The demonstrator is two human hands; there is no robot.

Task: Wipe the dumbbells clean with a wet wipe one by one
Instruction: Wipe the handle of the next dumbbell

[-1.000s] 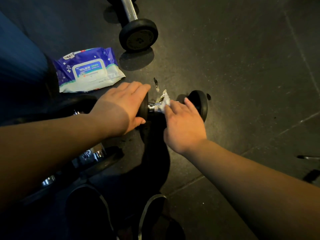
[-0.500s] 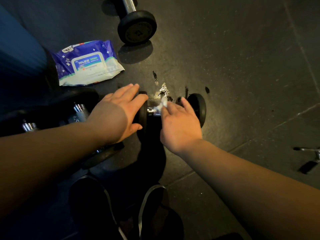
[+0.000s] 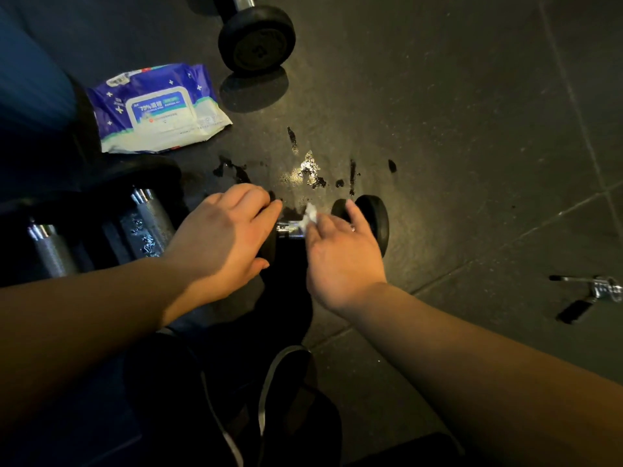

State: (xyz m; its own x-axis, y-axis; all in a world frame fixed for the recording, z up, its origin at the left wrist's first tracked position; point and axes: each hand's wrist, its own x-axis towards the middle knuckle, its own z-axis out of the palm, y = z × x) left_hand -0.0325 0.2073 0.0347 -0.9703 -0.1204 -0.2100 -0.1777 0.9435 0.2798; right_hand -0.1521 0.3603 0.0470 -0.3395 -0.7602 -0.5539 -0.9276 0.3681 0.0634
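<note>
Dark rubber floor (image 3: 472,96), tile seams at right, wet splashes (image 3: 308,170) near centre. Blue bench edge (image 3: 30,96) along the left side. Two large dumbbells (image 3: 148,220) side by side at left, chrome knurled handles, black heads, wet spots on the nearer handle. Another dumbbell (image 3: 258,40) at the top edge, handle cut off by the frame. Wet wipe pack (image 3: 158,107), blue and white, flat on the floor at upper left, between the top dumbbell and the left pair. Dark shoes (image 3: 286,392) at the bottom centre. Small dumbbell (image 3: 374,220) on the floor at centre, just below the splashes, lying crosswise. Left hand (image 3: 226,237) draped over its left head, fingers (image 3: 256,203) curled over the top of it, thumb below. Right hand (image 3: 340,254) over the chrome handle, thumb and forefinger pinching a crumpled white wet wipe (image 3: 310,219) against the bar; other fingers loosely extended toward the right head. Metal clip-like object (image 3: 600,289) with a dark strap near the right edge, well apart from everything else; too small to identify.
</note>
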